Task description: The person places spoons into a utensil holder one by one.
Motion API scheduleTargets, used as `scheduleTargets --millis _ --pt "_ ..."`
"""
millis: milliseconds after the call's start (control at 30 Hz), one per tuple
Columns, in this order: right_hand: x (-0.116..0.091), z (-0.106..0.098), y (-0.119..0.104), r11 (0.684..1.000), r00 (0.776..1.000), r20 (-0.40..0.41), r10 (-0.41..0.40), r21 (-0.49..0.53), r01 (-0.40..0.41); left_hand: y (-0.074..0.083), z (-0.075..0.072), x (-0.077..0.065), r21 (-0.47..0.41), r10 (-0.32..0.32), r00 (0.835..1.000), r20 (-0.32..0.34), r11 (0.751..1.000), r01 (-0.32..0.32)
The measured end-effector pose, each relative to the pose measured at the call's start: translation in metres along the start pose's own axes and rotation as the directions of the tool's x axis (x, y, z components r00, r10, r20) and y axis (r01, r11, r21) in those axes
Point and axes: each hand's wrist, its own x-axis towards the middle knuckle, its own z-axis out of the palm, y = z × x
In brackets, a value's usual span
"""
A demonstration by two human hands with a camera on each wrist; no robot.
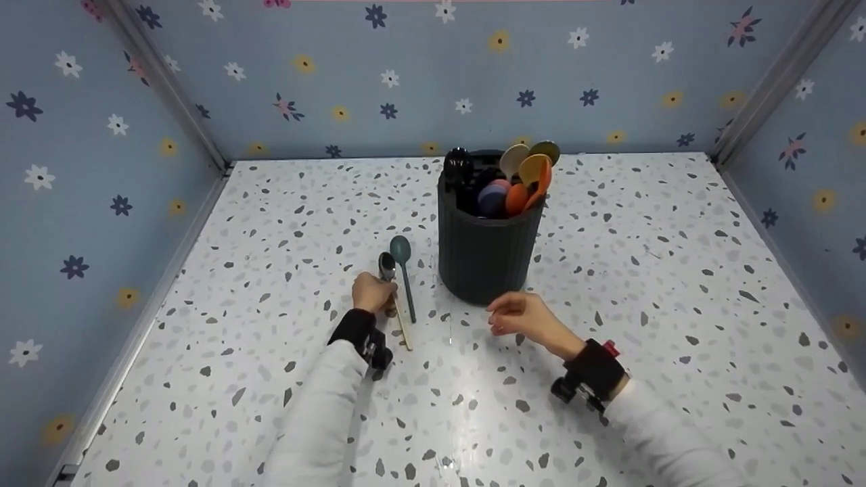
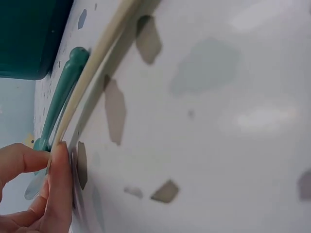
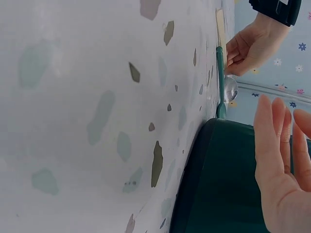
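Observation:
On the speckled table, my left hand [image 1: 372, 293] pinches a spoon with a shiny metal bowl [image 1: 387, 264] and a cream handle [image 2: 95, 58]. Thumb and fingers grip it near where bowl and handle join. A teal spoon [image 1: 400, 250] lies just to its right, its handle [image 2: 62, 92] close alongside. To the right stands a dark ribbed utensil holder [image 1: 484, 260], full of several spoons and other utensils. My right hand [image 1: 531, 318] hovers near the holder's base with relaxed fingers and nothing in them; the right wrist view shows the same hand [image 3: 279, 170] beside the holder's wall.
An orange utensil [image 1: 538, 186], a yellow spoon [image 1: 533, 167] and a black utensil [image 1: 459, 166] stick up from the holder. Blue flowered panels [image 1: 389, 54] enclose the table at the back and both sides.

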Motion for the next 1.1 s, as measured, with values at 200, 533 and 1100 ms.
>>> scheduleTargets --millis 200,533,1100 --pt "0.001 0.002 0.0 1.0 1.0 -0.001 0.009 -0.001 -0.009 0.034 -0.013 -0.033 -0.17 -0.144 0.988 0.053 0.974 0.151" --pt "0.002 0.002 0.002 1.0 0.999 0.045 0.022 0.01 -0.022 0.051 -0.018 -0.058 -0.321 -0.128 0.984 0.128 0.933 0.163" --pt "0.002 0.02 0.002 0.999 0.991 0.121 0.048 0.001 -0.048 0.08 0.001 -0.087 -0.468 -0.141 0.958 0.248 0.848 0.246"
